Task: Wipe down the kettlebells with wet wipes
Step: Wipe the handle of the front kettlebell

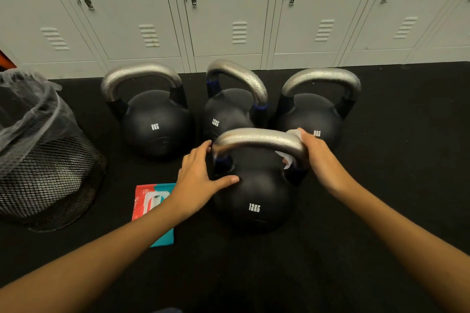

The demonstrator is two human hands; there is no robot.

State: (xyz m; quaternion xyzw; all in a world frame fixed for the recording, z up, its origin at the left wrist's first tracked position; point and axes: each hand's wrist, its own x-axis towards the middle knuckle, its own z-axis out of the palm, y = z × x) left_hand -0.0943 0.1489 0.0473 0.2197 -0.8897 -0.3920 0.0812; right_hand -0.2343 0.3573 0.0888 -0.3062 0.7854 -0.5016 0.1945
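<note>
Front 12KG kettlebell was stood upright on the black floor mat, nearest the mat's front edge, roughly mid-width. A white wet wipe was wrapped over the right end of its steel handle, clamped there by the right hand, fingers curled round wipe and handle together. The left hand was laid flat against the bell's left shoulder, fingers straight, thumb stretched across the top of the ball; nothing gripped.

Three more kettlebells were lined up behind, toward the mat's back edge: left 8KG kettlebell, rear 12KG kettlebell in the middle, right 8KG kettlebell. Droplets were seen on the rear handles.

Wipes pack, red and teal, was lying flat just left of the front bell, partly hidden under the left forearm. Mesh bin with a clear liner was placed at the mat's left edge. Grey lockers were lined along the back edge.
</note>
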